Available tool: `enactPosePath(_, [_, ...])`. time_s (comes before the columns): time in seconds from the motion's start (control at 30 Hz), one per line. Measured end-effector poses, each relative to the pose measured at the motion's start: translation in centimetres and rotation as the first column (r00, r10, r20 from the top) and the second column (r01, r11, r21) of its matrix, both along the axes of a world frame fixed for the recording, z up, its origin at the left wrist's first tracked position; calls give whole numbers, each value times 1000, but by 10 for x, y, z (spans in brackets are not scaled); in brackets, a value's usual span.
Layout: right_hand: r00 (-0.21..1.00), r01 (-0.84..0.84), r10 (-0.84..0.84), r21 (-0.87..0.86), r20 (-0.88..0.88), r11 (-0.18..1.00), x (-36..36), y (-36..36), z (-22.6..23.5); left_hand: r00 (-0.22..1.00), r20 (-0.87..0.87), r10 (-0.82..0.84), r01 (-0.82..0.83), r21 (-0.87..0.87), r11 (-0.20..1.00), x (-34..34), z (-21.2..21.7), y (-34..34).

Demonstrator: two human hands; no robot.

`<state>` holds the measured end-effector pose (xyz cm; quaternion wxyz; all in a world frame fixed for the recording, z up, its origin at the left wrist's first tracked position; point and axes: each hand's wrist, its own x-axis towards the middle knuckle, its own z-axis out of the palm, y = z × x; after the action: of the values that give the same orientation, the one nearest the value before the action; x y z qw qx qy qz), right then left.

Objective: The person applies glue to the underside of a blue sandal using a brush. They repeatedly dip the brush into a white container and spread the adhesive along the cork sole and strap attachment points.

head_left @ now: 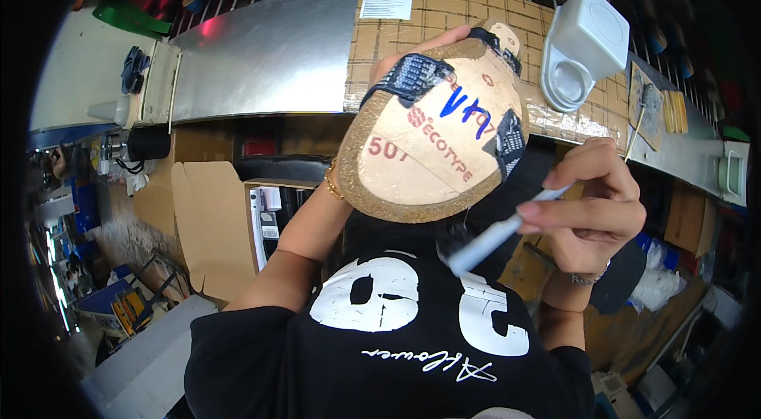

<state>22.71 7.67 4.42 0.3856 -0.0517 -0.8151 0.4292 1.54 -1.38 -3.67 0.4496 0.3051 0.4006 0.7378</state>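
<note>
Strapped sole, left fingers clamped behind it, right fingers bent, pinching pale tool

The left hand is under the shoe footbed; to the footbed's right, the right hand has a brush in its fingers. Beyond both hands, cardboard lies on a bench, with a sheet beyond the left and a container beyond the right. A box sits left of the left forearm.
</note>
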Motion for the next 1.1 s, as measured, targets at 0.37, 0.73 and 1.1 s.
enactPosePath(0.37, [990, 75, -45, -222, 137, 972, 7, 5, -13, 977, 171, -124, 127, -3, 992, 4, 5, -5])
enactPosePath(0.73, [704, 672, -670, 85, 237, 736, 50, 96, -65, 875, 454, -170, 74, 222, 972, -21, -16, -7])
enactPosePath(1.1, [594, 668, -716, 271, 368, 693, 47, 103, -82, 722, 646, -249, 211, 137, 968, -3, -16, 13])
